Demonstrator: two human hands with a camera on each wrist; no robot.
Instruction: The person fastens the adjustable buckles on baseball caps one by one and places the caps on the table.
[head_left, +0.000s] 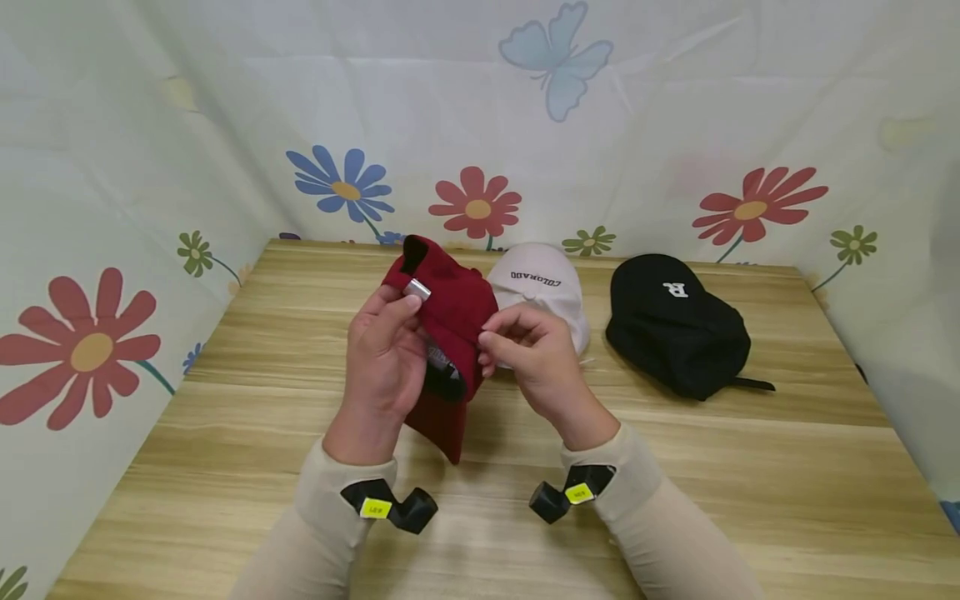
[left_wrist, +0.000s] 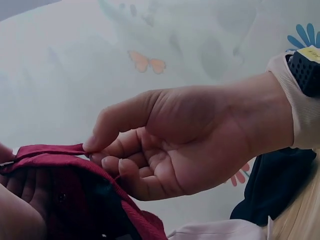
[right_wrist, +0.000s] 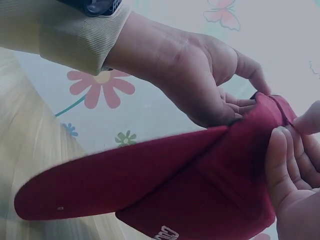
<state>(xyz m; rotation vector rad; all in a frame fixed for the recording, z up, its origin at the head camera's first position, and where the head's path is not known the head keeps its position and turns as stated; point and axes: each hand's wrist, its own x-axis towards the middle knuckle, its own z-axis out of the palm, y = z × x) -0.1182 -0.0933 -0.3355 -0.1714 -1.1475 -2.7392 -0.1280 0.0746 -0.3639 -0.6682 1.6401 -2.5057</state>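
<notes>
A dark red baseball cap (head_left: 456, 304) is held up off the table, its brim (right_wrist: 100, 180) pointing down toward the person in the head view. My left hand (head_left: 384, 358) holds the cap's back edge, thumb against a silver buckle (head_left: 417, 289); part of this hand (left_wrist: 25, 205) also shows in the left wrist view. With thumb and fingertips, my right hand (head_left: 536, 354) pinches the cap's narrow back strap (left_wrist: 55, 149). The cap's dark inside (left_wrist: 87, 200) faces the left wrist camera. Some fingers of the left hand are hidden behind the cap.
Just behind the red cap, a white cap (head_left: 536, 271) lettered COLORADO lies on the wooden table (head_left: 247, 392). To its right is a black cap (head_left: 675, 325) with a white R and a loose strap. A flower-printed curtain (head_left: 637, 167) surrounds the table's back and sides.
</notes>
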